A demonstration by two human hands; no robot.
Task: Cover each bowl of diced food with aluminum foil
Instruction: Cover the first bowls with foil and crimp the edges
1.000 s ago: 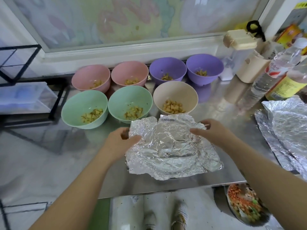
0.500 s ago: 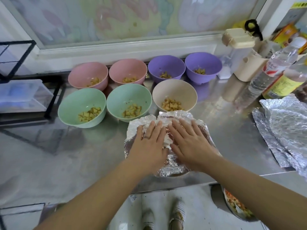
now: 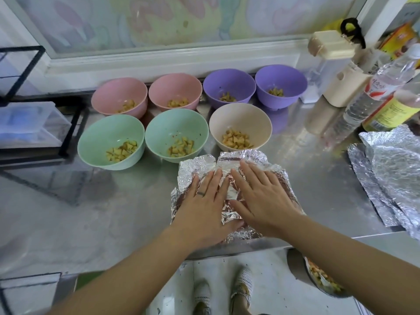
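Pressing flat on the crumpled aluminum foil sheet (image 3: 229, 160) at the worktop (image 3: 113, 201) front edge with left hand (image 3: 204, 201) and right hand (image 3: 261, 196), fingers straight, gripping nothing; probably smoothing it for fitting; leaving the beige bowl (image 3: 241, 119) and six more uncovered just beyond; keeping spare foil (image 3: 391, 173) ready at right.

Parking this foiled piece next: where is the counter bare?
Widest: steel counter left of the left hand, in front of the green plastic bowls. Narrower strip between the crumpled foil and loose foil sheets. Crowded: pink plastic bowls, purple bowls, plastic bottles right rear.
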